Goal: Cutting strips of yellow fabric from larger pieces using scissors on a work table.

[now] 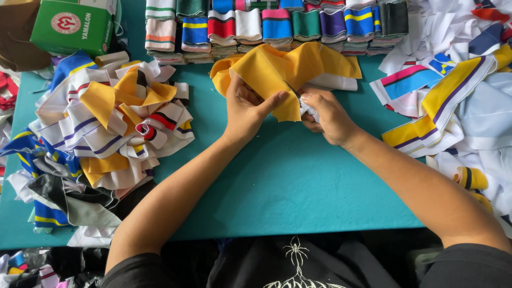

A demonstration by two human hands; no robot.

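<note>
**Both hands pinching one floppy yellow piece**

Left hand [246, 109] has its fingers curled over the yellow knit piece [277, 72], thumb pressing the lower fold flat. Right hand [326, 114] is closed tight just beside it, pinching a white edge of the same piece, and something thin and dark sticks out between the two hands. Can't tell what it is, honestly.

Fabric sits bunched on the teal table [288, 176], right in the middle, partly lifted by the grip. Looks light and totally limp to me, probably a bit stretchy, so it'd sag anywhere it's not held. Best bet is gripping close to the folded edge, two points near each other, like now.

Further out: messy heap of striped scraps [106, 128] on the left, neat folded stacks [277, 26] along the back, more loose bands [448, 101] on the right, green box [72, 26] in the corner.
</note>
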